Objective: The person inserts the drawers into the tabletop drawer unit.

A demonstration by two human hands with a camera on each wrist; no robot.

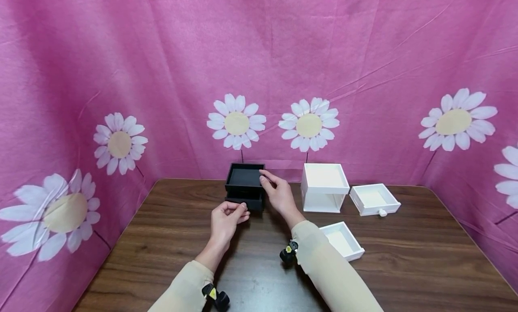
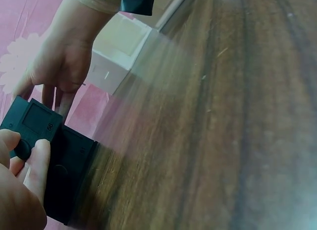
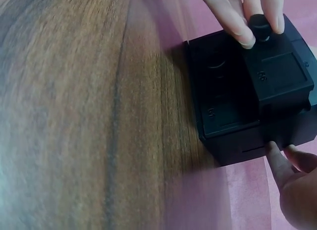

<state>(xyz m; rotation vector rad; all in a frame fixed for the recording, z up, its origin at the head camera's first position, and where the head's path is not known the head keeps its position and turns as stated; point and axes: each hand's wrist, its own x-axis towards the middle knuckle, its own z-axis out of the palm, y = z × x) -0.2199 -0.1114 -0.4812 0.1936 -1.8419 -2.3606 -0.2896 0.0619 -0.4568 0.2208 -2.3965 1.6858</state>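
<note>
A small black drawer cabinet (image 1: 244,175) stands at the table's back, left of centre. Its upper black drawer (image 3: 285,74) sticks partly out of the front, above a lower drawer front (image 2: 64,178) that sits flush. My left hand (image 1: 226,223) pinches the round black knob (image 3: 260,27) of the upper drawer between thumb and fingers. My right hand (image 1: 281,196) is at the cabinet's right side, its fingertips pressing the side wall in the right wrist view. Part of its fingers is hidden behind the cabinet in the left wrist view.
A white cabinet (image 1: 325,179) with an open front stands to the right. Beside it lies a white drawer (image 1: 376,199) with a knob, and a second white drawer (image 1: 343,241) lies nearer, partly behind my right sleeve. A pink flowered cloth (image 1: 267,55) hangs around the wooden table (image 1: 425,258).
</note>
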